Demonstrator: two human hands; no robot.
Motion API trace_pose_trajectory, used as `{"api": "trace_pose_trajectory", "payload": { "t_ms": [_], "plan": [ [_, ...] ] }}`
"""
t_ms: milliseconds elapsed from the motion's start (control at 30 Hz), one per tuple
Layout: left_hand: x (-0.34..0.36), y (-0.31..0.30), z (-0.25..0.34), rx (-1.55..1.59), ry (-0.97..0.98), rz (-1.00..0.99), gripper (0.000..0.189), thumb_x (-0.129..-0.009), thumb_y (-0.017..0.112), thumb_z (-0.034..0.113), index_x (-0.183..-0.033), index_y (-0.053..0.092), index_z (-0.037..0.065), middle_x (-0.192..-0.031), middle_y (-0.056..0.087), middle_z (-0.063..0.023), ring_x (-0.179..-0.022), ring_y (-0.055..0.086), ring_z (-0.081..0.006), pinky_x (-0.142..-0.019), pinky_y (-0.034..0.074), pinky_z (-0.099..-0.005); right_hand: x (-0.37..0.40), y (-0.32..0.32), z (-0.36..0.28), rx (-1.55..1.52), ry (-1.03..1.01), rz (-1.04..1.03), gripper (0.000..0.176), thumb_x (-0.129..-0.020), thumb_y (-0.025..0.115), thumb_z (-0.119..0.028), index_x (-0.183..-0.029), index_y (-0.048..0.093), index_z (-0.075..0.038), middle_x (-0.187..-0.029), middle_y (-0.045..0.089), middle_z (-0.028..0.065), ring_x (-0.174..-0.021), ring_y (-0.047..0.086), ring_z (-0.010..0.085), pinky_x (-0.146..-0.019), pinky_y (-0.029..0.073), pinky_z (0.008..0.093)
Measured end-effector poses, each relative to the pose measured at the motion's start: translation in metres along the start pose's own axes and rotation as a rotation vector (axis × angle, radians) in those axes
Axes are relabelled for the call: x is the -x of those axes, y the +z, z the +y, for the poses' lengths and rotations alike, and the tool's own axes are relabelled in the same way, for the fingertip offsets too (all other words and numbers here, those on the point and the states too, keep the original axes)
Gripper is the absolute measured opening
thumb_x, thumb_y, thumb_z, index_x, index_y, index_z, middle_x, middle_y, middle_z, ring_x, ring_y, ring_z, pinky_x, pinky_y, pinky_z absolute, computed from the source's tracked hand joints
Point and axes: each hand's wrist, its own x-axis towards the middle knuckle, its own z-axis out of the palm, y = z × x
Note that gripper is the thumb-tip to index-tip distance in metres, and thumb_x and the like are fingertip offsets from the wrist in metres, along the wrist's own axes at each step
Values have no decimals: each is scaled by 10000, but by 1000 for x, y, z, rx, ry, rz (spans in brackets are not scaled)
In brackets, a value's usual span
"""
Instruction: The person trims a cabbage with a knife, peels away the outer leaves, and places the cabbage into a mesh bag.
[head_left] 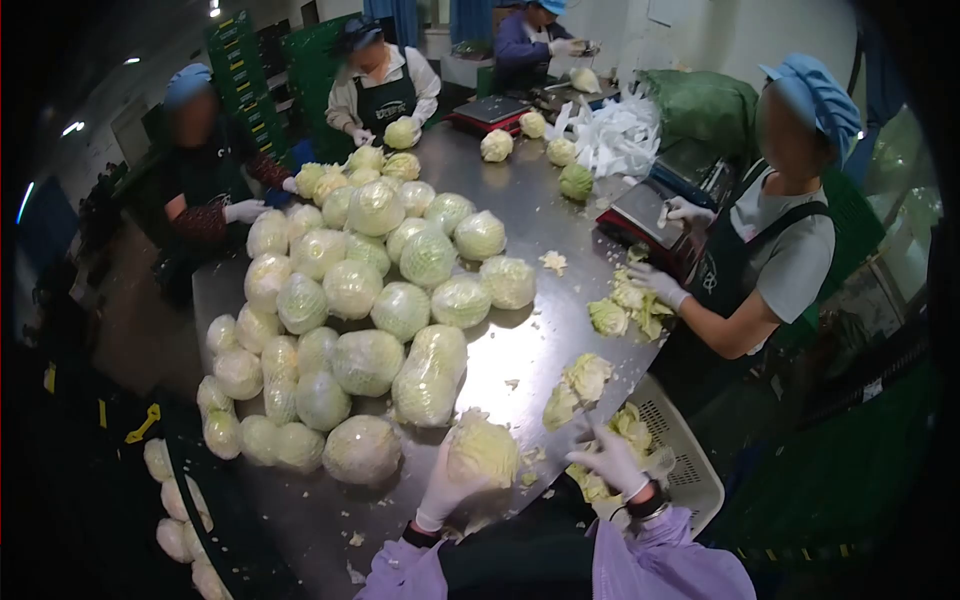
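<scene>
Gloved in white, my left hand (446,490) holds a pale, unwrapped cabbage (482,452) at the near edge of the metal table (505,362). My right hand (612,464), also gloved, is to the right of that cabbage and apart from it, over loose leaves; its fingers look bent, and whether anything is between them is too small to tell. Torn leaves (580,385) lie just beyond my right hand. Many cabbages in clear wrap (365,363) are piled to the left of the one I hold.
A white basket (700,490) with leaves stands at my right. One co-worker (770,230) is at the right edge beside a scale (645,212); others stand at the far side and left. White plastic bags (615,135) lie at the back. Wrapped cabbages (180,500) fill a crate at lower left.
</scene>
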Motion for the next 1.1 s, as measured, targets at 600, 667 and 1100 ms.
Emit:
{"api": "trace_pose_trajectory", "payload": {
  "t_ms": [600, 667, 1100],
  "plan": [
    [17, 6, -45, -1065, 31, -206, 843, -850, 580, 598, -1471, 287, 108, -1371, 454, -156, -1328, 359, -292, -1128, 262, -412, 2, 64, 12, -766, 118, -319, 296, -869, 675, -346, -954, 586, -76, -723, 524, -63, -545, 461, 19, -475, 349, 159],
    [15, 2, -56, -959, 121, -8, 1025, -594, 889, 276, -1385, 321, -42, -1269, 450, -212, -1184, 474, -324, -995, 416, -407, 8, 21, -10, -692, 147, -298, 333, -863, 674, -371, -959, 587, -65, -732, 552, -42, -564, 495, 29, -493, 378, 167],
    [5, -21, -37, 304, -573, 1, 561, -985, 441, 434, -1374, 393, 33, -1270, 554, -136, -1126, 566, -239, -931, 474, -368, -14, 76, 58, -768, 216, -461, 717, -875, 665, -328, -1437, 320, -47, -1113, 581, 60, -806, 581, 121, -658, 486, 226]
  ]
}}
